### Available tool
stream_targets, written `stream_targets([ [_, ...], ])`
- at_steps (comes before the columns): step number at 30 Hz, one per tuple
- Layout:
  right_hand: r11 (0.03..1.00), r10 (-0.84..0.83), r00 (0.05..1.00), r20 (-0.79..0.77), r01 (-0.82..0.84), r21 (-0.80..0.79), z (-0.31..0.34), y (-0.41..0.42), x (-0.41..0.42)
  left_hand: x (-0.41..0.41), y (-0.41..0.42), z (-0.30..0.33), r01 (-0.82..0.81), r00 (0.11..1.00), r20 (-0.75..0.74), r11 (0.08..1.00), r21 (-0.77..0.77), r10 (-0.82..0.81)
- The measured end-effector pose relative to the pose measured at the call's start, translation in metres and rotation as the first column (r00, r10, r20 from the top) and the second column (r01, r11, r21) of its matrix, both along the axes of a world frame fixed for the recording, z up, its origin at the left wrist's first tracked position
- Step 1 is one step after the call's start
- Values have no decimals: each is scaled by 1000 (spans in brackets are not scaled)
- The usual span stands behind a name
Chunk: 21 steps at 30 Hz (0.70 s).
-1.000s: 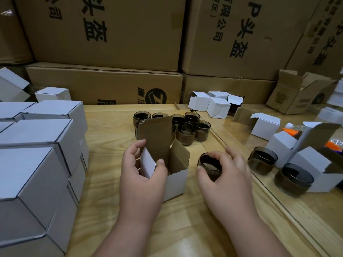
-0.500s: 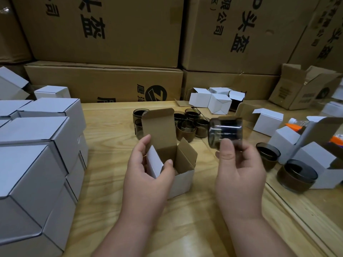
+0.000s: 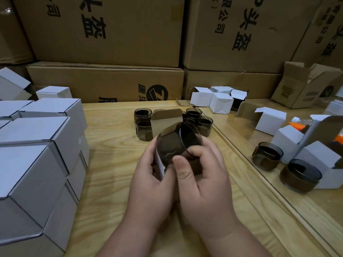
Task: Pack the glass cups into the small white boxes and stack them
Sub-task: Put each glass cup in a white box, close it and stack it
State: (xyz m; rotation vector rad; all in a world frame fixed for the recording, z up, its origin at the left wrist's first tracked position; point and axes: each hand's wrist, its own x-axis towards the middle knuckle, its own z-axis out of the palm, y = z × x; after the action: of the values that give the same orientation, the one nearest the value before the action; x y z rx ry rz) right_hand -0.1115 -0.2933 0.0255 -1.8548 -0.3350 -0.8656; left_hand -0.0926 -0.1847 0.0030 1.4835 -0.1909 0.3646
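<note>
My right hand grips a smoky glass cup, tilted on its side, just above the mouth of a small white box. My left hand holds that box from the left; its brown lid flap stands up behind the cup. The box is mostly hidden by both hands and the cup. Several more dark glass cups stand in a cluster behind the flap. A stack of closed white boxes fills the table's left side.
Large brown cartons wall off the back. Folded open white boxes lie at the back right. Across a raised wooden strip on the right stand two more cups and several open white boxes.
My right hand lifted the cup from the table, swung it left and down, and now tips it at the box's opening. The left hand has stayed on the box.
</note>
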Motion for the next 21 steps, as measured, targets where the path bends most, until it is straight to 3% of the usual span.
stream_targets([
  [5, 985, -169, 982, -86, 166, -44, -3, -5, 5, 5, 1, -4, 24, 997, -72, 995, -93, -31],
  [8, 985, -163, 971, -173, 150, -83, -4, -8, 7, 4, 3, -4, 23, 993, -113, 989, -146, -40],
  [16, 968, -134, 979, -153, 96, -230, -2, -7, 3, 1, 1, 0, 52, 990, -112, 966, -253, -83],
  [21, 962, -141, 972, -189, 90, -256, -5, -8, 5, 4, 2, -3, 66, 995, -55, 977, -204, -79],
])
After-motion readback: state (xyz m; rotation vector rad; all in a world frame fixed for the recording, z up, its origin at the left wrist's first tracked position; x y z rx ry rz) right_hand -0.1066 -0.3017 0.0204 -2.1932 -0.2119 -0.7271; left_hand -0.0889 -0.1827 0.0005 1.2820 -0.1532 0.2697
